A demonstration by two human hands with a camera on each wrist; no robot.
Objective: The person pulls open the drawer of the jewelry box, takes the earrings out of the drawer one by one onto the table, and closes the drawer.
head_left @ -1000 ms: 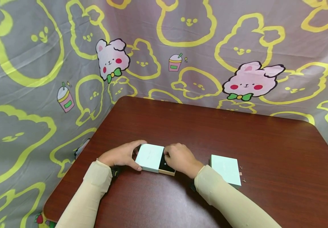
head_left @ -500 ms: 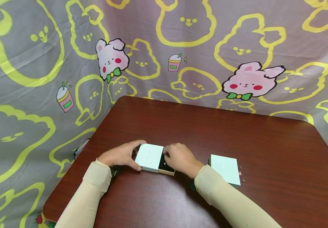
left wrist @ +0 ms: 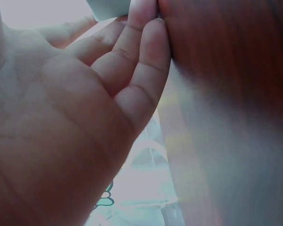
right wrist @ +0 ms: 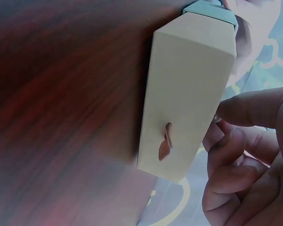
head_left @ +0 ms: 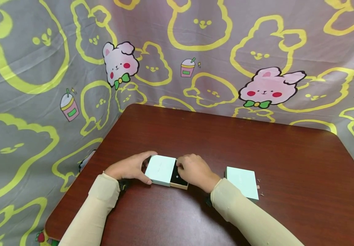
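In the head view my left hand (head_left: 131, 166) grips the pale mint sleeve of a flat gift box (head_left: 160, 169), thumb at its near side and fingers at the far side. A drawer (head_left: 179, 186) with a black insert (head_left: 175, 178) sticks out of the sleeve to the right. One bright speck shows on that insert. Over the drawer's open part, my right hand (head_left: 195, 172) has its fingers curled, with thumb and fingertips together. The right wrist view shows them pinching a small shiny stud (right wrist: 217, 118) beside the drawer's cream front, which bears a tan pull tab (right wrist: 166, 142).
A second mint box (head_left: 242, 182) lies closed on the brown table (head_left: 220, 136), right of my right forearm. Its tan tab (head_left: 258, 187) points right, with small thin pieces (head_left: 262, 194) beside it. A patterned curtain (head_left: 214, 54) stands behind the table and along its left.
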